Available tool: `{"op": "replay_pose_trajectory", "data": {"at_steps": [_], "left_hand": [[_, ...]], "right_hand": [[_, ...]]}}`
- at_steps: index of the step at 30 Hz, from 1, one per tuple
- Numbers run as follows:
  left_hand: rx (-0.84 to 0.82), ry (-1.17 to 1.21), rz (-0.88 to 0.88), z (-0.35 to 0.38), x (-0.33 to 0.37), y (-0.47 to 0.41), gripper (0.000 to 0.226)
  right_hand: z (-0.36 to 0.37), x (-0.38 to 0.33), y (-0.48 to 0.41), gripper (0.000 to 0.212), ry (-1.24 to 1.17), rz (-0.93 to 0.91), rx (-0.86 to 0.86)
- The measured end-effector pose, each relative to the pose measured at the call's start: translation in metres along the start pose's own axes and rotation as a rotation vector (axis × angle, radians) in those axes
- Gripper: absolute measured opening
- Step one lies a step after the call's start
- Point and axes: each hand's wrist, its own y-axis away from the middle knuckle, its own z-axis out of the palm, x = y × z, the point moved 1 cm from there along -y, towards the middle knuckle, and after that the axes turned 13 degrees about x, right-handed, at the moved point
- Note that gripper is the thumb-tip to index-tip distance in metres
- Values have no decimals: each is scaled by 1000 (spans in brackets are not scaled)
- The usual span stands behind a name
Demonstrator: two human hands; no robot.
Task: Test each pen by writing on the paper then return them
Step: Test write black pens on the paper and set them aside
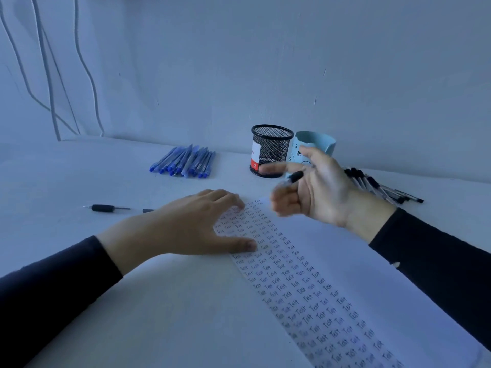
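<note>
On the paper point(332, 261), left grip point(186, 227): flat, fingers straight, pressing.
Above it, right grip point(316, 189): curled round black pen point(293, 177).

Paper point(385, 274) lying at the table's point(79, 176) near edge, left hand point(186, 229) resting on its far part, right hand point(318, 189) hanging above with a held pen point(293, 177). By the far edge, mesh holder point(271, 150) and mug point(318, 140) standing together, mug rightward. First pen bundle point(186, 162) lying left of the mesh holder, second pen bundle point(382, 188) toward the right edge; lone pen point(106, 208) lying left of the left hand.
</note>
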Motion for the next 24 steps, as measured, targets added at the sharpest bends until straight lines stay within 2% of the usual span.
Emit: {"op": "replay_pose_trajectory", "data": {"at_steps": [2, 6, 9, 10, 12, 14, 18, 24], "left_hand": [[-17, 0, 8, 0, -1, -1, 87], [-41, 3, -5, 2, -3, -1, 88], [-52, 7, -12, 2, -4, -1, 88], [-60, 4, -16, 2, -4, -1, 89], [-75, 0, -21, 2, -2, -1, 89], [-78, 0, -21, 1, -2, -1, 88], [-90, -5, -23, 1, -1, -2, 87], [-82, 9, -21, 2, -3, -2, 87]], "right_hand": [[-1, 6, -6, 64, 111, 20, 34], [0, 3, -19, 49, 115, -48, -24], [2, 5, -28, 25, 406, -185, 104], [2, 8, -31, 25, 482, -239, 188], [2, 18, -39, 42, 519, -349, 339], [3, 27, -43, 41, 564, -464, 423], [7, 37, -42, 32, 726, -611, 441], [6, 37, -45, 34, 715, -672, 463]]}}
